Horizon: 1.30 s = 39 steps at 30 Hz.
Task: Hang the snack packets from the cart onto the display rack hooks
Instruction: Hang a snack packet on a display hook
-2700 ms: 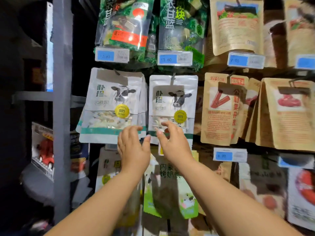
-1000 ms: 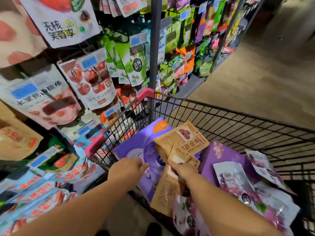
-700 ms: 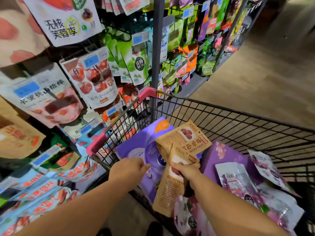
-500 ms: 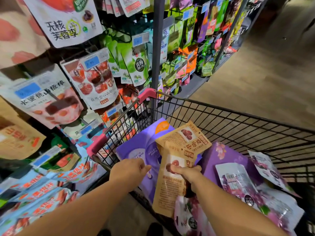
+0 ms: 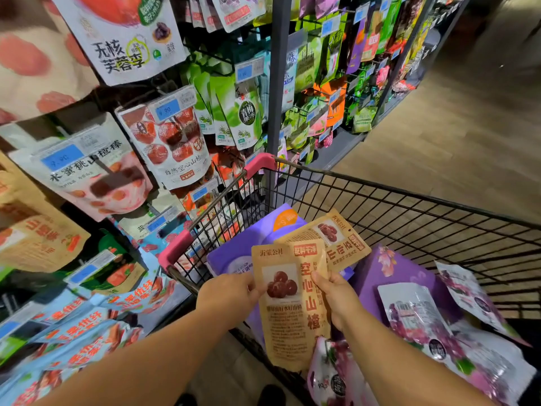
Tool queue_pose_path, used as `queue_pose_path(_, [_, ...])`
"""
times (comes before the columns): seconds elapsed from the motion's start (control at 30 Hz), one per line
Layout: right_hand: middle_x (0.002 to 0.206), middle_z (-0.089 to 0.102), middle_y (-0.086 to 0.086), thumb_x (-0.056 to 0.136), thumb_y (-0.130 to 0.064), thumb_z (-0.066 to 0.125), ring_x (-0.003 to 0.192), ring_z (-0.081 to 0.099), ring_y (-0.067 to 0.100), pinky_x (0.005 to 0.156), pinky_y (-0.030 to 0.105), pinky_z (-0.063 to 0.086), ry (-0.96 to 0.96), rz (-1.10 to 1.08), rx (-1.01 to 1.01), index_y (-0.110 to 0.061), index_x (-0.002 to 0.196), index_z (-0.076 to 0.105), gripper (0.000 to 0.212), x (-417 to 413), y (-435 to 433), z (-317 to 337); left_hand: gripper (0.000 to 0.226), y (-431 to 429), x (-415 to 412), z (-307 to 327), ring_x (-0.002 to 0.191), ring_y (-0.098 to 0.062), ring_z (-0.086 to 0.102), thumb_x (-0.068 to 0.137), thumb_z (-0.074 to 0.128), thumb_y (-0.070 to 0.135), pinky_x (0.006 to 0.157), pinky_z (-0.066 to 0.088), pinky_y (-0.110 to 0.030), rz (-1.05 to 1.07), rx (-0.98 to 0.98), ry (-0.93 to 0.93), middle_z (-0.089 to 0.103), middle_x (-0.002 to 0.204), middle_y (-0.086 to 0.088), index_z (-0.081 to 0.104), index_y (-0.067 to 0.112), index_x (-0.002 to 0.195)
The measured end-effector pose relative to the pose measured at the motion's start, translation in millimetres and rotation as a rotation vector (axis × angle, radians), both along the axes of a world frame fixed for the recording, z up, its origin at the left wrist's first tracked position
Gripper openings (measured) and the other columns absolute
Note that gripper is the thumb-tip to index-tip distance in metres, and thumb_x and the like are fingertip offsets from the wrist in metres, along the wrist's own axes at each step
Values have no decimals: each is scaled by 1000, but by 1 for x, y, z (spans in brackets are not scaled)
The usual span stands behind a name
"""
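Left hand [image 5: 228, 297]: fingers curled, thumb pinching the left edge of the brown hawthorn packet [image 5: 289, 312].
Right hand [image 5: 336, 294]: pinches the same packet's right edge, with the thumb on its front.
Task packet: held upright between both hands, above the near corner of the cart [image 5: 380, 187], with its printed face towards the camera.
Cart: a black wire basket with pink corner guards [image 5: 260, 164], parked against the display rack [image 5: 277, 83].
Cart load: a second brown packet [image 5: 333, 238] lies tilted on purple packs [image 5: 251, 244]; white-and-purple packets [image 5: 415, 315] are heaped to the right.
Rack: a grey upright post and rows of hooks crowded with hanging snack bags, many of them fronted by blue price tags [image 5: 167, 109]. The rows run away up the aisle above a grey base shelf [image 5: 336, 150].
Floor [image 5: 468, 127]: tan, with a wood-plank look, stretching to the right of the rack.
Light: dim indoor shop lighting, darker towards the far end of the aisle.
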State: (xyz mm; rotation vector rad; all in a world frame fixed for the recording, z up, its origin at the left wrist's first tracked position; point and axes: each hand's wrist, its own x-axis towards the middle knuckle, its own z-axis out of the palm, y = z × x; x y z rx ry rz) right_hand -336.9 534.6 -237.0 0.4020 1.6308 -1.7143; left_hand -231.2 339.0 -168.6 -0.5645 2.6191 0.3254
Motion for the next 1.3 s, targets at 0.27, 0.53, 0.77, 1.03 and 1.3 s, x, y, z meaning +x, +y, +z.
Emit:
queue_pose_path(0.27, [100,74,10,97,-17,54,86,72,24,72,40,58,-14,-239,-325,-13,113,64,20,-18,-18,22,57,1,1,3,91,-18,62,89,17,74,71,48,-35,12,28,24,64,96,9,47,29,106])
queue_pose_path(0.53, [89,74,9,97,-24,55,75,70,24,72,41,59,-84,-306,-300,-13,104,68,19,-25,-40,32,48,1,6,13,106,-12,60,100,16,56,77,43,-28,-31,113,115,67,109,8,52,44,129])
queue_pose_path(0.77, [87,72,5,94,-40,56,69,66,17,50,27,42,-122,-446,193,-11,104,66,33,-33,-27,-9,50,1,9,7,90,-17,63,100,17,51,66,39,-30,103,68,234,61,85,6,63,32,105])
queue_pose_path(1.03, [96,68,7,92,-28,60,84,64,25,75,37,55,-220,-465,240,-8,109,62,26,-50,-32,-31,55,2,9,4,85,-15,60,99,17,53,66,38,-29,162,74,319,49,72,10,66,30,101])
queue_pose_path(1.3, [77,61,6,93,0,48,66,55,21,59,32,43,-158,-478,117,-11,91,60,16,-60,-33,-34,55,-2,-4,1,76,-11,50,98,15,55,65,33,-27,179,64,321,49,73,12,65,32,102])
